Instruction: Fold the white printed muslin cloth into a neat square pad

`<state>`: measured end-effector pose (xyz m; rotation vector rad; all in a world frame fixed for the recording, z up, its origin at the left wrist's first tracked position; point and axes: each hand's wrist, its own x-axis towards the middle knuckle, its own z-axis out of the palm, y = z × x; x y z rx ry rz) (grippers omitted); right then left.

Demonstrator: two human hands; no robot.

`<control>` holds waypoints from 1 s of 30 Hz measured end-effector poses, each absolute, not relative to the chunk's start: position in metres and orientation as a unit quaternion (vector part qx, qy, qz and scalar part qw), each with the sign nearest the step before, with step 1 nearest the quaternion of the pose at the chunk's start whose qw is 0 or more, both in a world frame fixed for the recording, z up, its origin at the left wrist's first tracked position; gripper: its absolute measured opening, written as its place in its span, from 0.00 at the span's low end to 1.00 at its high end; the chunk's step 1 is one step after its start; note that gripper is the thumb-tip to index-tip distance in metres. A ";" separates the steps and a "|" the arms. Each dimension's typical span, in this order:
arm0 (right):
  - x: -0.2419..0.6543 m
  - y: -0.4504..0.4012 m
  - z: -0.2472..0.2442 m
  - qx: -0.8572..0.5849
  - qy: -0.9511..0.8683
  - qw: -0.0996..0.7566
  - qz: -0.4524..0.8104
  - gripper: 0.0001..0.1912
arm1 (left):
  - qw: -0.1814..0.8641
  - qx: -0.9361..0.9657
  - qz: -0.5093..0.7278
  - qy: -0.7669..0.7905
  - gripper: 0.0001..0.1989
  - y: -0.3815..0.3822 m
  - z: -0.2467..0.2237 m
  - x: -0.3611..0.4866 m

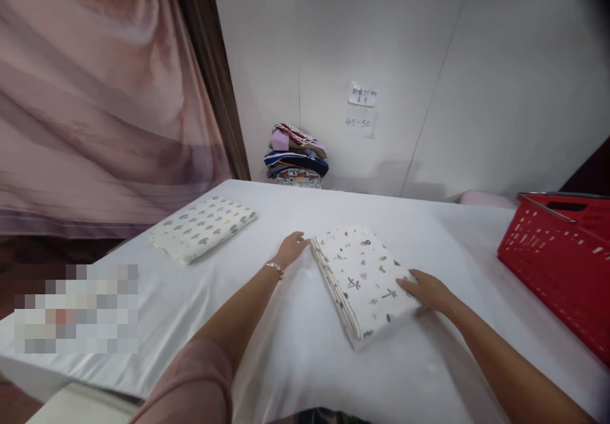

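Note:
A folded white cloth [365, 278] with small dark and grey printed figures lies on the white-covered table [305, 360] before me, its layered edge facing left. My right hand [426, 290] grips its right edge, thumb on top and fingers partly hidden beneath. At its far left corner is my left hand [290, 250], a bracelet on the wrist; the fingertips reach the corner, with thumb and fingers apart. Farther left on the table rests a second folded cloth [210, 227], white with grey cloud-like shapes.
A red plastic basket [557, 259] with a metal handle stands at the right. Behind the table a stack of folded fabrics [296, 157] sits by the wall, which bears paper notes [361, 122]. A pink curtain [105, 93] hangs at left. A blurred patch covers the table's left corner.

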<state>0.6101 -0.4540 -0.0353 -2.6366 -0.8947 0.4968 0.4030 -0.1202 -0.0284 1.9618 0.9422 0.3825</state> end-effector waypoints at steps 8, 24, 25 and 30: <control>0.533 -0.443 -0.024 -0.822 -0.533 0.197 0.041 0.29 | 0.672 0.630 0.152 0.358 0.26 -0.213 -0.032 0.352; 0.469 -0.413 -0.011 -0.726 -0.625 0.286 0.004 0.14 | 0.662 0.626 0.195 0.362 0.14 -0.237 -0.035 0.366; 0.468 -0.406 -0.008 -0.739 -0.610 0.285 0.007 0.13 | 0.633 0.645 0.205 0.377 0.13 -0.232 -0.034 0.370; 0.455 -0.384 -0.004 -0.813 -0.543 0.208 0.036 0.09 | 0.543 0.689 0.232 0.419 0.08 -0.196 -0.029 0.395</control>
